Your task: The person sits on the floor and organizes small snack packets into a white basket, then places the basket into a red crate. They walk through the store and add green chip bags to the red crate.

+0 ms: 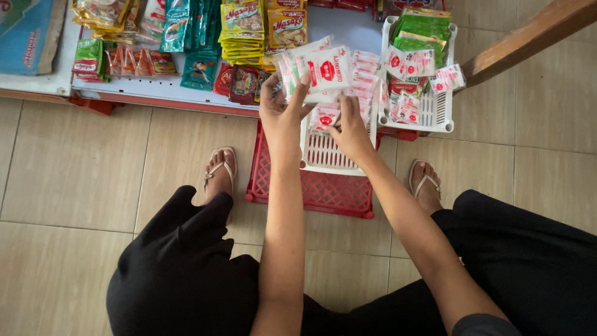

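Left hand: its grip is pinching a stack of white sachets with red marks, holding them up over the white basket.
Stack's lie: the sachets are fanning out, long axis running left to right, faces turned up toward the person.
Right hand: its grip is pressing together on one small sachet just beneath the stack (fingertips nearly touching the left hand).
Edges: the white basket is resting on a red crate, its far rim lying against the low shelf.
Open room: bare tiled floor is spreading left and right of the crate, beyond both sandalled feet.
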